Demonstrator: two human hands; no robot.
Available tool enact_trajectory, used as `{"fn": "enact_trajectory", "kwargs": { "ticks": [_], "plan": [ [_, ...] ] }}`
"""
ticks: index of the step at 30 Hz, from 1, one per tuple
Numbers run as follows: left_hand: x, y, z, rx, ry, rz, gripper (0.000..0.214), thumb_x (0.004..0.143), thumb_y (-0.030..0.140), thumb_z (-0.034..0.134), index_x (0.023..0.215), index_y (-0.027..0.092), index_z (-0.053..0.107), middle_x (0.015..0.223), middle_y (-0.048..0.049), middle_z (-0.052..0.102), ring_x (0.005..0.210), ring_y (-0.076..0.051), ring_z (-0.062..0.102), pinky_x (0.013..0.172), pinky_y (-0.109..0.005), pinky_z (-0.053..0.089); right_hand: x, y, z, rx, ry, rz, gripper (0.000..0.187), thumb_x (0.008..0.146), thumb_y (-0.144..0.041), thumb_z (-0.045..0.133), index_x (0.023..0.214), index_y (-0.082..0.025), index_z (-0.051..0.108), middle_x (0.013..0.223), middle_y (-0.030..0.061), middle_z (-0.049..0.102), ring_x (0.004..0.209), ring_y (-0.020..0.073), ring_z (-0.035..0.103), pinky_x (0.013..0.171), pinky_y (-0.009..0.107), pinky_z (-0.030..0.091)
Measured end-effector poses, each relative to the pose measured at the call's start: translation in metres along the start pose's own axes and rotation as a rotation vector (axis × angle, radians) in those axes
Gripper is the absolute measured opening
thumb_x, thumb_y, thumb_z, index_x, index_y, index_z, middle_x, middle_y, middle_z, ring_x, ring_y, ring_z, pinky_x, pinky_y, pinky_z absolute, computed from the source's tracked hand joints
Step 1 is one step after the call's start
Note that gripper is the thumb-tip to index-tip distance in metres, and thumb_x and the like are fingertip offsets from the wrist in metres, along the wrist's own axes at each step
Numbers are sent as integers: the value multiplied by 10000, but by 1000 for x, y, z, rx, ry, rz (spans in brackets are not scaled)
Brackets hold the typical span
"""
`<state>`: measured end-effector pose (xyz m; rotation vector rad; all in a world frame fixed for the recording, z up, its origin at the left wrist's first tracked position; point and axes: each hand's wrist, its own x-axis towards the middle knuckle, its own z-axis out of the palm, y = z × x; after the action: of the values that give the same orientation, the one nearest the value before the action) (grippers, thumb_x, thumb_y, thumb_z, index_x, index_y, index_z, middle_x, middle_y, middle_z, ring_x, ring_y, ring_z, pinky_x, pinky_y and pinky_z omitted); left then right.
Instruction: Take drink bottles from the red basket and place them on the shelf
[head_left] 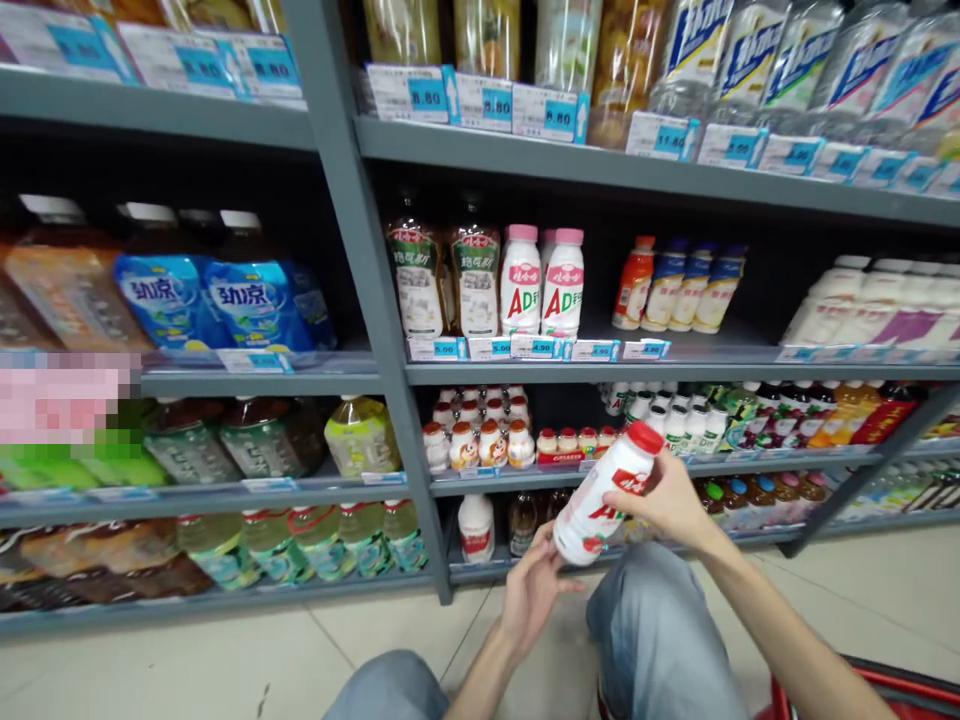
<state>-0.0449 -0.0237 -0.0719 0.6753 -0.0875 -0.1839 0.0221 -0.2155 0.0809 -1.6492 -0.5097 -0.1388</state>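
Observation:
A white milk drink bottle (600,505) with a red cap and red-and-green lettering is held tilted in front of the lower shelves, its cap toward the upper right. My right hand (671,500) grips its upper side, thumb across the label and fingers partly hidden behind. My left hand (534,590) cups the base from the lower left, fingers against it and thumb stretched out below. Two similar white bottles with pink caps (562,285) stand upright on the shelf above, beside dark drink bottles (476,275).
Grey shelving (360,200) with price tags (536,347) holds rows of drinks. Small white bottles (480,440) and a lone white bottle (476,528) stand low down. My bent knees (660,630) are close below my hands. A red basket rim (780,690) is at lower right.

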Motion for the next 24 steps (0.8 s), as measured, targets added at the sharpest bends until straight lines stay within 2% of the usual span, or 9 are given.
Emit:
{"fn": "enact_trajectory", "kwargs": {
  "ticks": [3,6,8,10,12,17,20,24],
  "plan": [
    [0,1,-2,81,-60,-47,400,903,381,620,1249,180,620,1111,-133,686,953,-242,633,671,-328,538,22,-49,-24,1,198,-195,634,595,-391,957,1103,-185,639,995,109,771,894,290,759,813,422,638],
    [1,0,-4,136,-88,-81,411,884,397,647,1232,180,618,1039,-118,676,884,-222,626,637,-311,521,55,-89,-42,-67,427,-513,747,647,-442,929,1271,-203,596,1142,136,744,1060,324,737,943,495,613],
    [2,0,-4,169,-77,-86,412,872,407,667,1215,184,619,1013,-107,669,862,-209,621,631,-298,511,80,-104,-50,-171,533,-699,809,645,-469,928,1326,-215,573,1212,142,715,1159,332,696,1011,508,580],
    [3,0,-6,206,-56,-90,418,865,417,683,1209,189,616,1004,-99,663,853,-199,617,633,-286,502,108,-109,-57,-257,569,-800,819,647,-509,918,1332,-222,573,1248,140,696,1204,330,667,1043,502,556],
    [5,0,-9,256,-27,-99,423,869,422,690,1216,192,612,1001,-94,661,853,-193,611,636,-282,498,137,-107,-63,-307,561,-809,787,649,-557,899,1292,-221,593,1230,128,701,1159,318,681,1023,486,561],
    [9,-5,-28,396,23,-189,465,840,489,749,1188,210,619,994,-88,672,865,-207,618,612,-282,494,200,-99,-72,-326,401,-619,722,686,-561,857,1252,-204,585,1132,93,729,1051,293,705,940,413,576],
    [13,-11,-46,439,29,-250,516,805,551,779,1177,230,620,978,-80,680,861,-212,632,594,-269,477,231,-97,-74,-375,296,-527,632,714,-505,842,1207,-198,593,1085,71,742,1017,283,712,951,405,548],
    [23,-21,-76,468,38,-316,576,743,619,814,1153,255,638,954,-69,697,832,-215,655,551,-247,421,262,-91,-75,-423,234,-419,579,699,-491,852,1133,-195,607,1050,68,740,1010,282,709,931,408,541]
  ]
}}
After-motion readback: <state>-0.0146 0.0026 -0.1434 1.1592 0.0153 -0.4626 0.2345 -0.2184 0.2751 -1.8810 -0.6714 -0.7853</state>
